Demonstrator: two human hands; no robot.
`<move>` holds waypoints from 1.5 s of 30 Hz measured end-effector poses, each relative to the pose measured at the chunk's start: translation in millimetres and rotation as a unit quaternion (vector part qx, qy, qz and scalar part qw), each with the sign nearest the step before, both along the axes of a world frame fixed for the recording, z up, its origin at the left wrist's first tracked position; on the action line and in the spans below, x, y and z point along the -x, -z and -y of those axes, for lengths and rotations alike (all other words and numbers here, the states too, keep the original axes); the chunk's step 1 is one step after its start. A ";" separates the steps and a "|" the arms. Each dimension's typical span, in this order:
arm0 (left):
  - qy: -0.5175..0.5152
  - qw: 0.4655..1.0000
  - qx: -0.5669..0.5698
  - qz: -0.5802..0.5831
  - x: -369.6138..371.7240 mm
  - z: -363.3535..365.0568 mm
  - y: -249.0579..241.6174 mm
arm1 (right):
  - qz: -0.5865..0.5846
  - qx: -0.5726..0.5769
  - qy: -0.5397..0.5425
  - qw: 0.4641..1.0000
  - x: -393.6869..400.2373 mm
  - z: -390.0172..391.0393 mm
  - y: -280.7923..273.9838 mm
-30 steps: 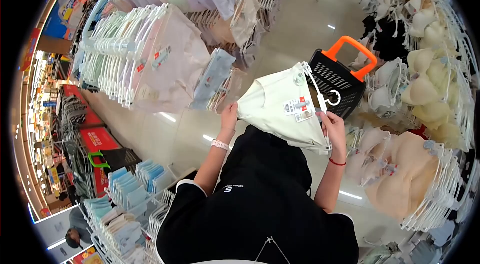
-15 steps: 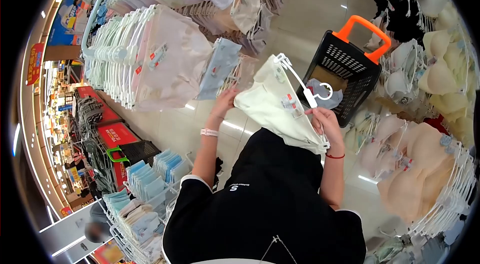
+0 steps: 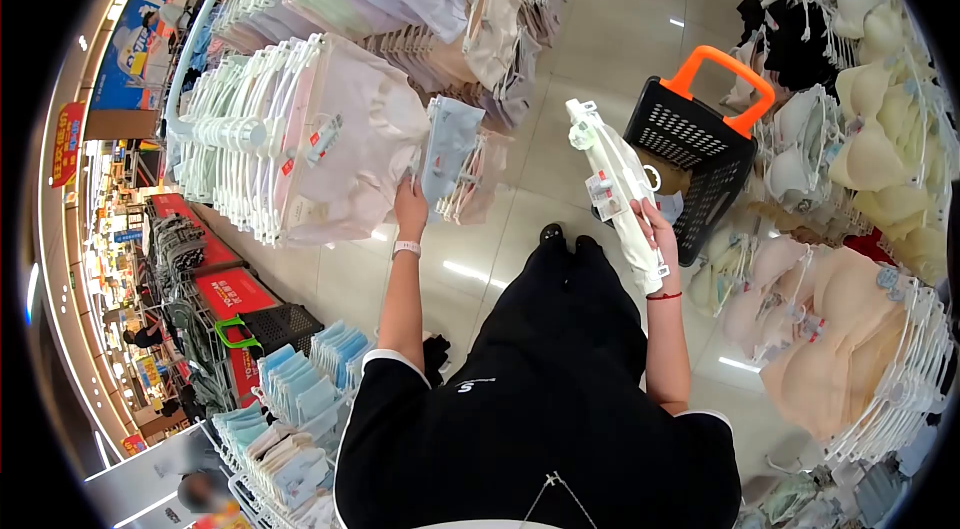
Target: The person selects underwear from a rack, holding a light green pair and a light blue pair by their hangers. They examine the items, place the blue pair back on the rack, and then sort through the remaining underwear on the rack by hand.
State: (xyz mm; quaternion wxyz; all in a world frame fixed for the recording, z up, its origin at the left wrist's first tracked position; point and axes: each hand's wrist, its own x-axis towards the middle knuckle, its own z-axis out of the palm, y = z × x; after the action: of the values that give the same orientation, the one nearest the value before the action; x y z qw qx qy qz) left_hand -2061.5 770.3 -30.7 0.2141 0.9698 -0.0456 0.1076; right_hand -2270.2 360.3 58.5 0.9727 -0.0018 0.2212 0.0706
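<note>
pretty bright shop lighting, white glare streaks on the shiny floor (image 3: 505, 239), fisheye-bent edges, black corners

Left hand (image 3: 411, 207) at pale pink underwear (image 3: 355, 144), right hand (image 3: 656, 229) around white hangered underwear (image 3: 620, 191).

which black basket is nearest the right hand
The orange-handled basket, just beyond the right hand; the other basket has a green handle and is far to the left.
</note>
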 end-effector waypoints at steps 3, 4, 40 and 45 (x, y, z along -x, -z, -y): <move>-0.058 0.991 0.117 -0.027 -0.2 7.1 -15.7 | 0.016 -0.039 0.021 0.999 0.0 0.0 3.3; -0.062 0.992 0.106 -0.026 0.4 8.5 -21.9 | 0.016 -0.045 0.028 0.998 -0.5 -0.6 2.7; 0.063 0.931 0.038 -0.358 -28.9 -75.2 -118.2 | 0.045 -0.034 0.085 0.995 27.2 -8.8 39.9; 0.096 0.933 -0.014 -0.346 -37.3 -104.8 -119.4 | 0.022 -0.015 0.073 0.997 24.9 -4.2 33.1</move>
State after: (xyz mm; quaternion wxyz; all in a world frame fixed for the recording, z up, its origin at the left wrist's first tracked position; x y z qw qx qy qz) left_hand -2024.2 875.1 88.7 0.2120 0.9408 -0.0634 -0.2569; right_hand -2295.1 364.5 25.3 0.9798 0.0273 0.1980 0.0022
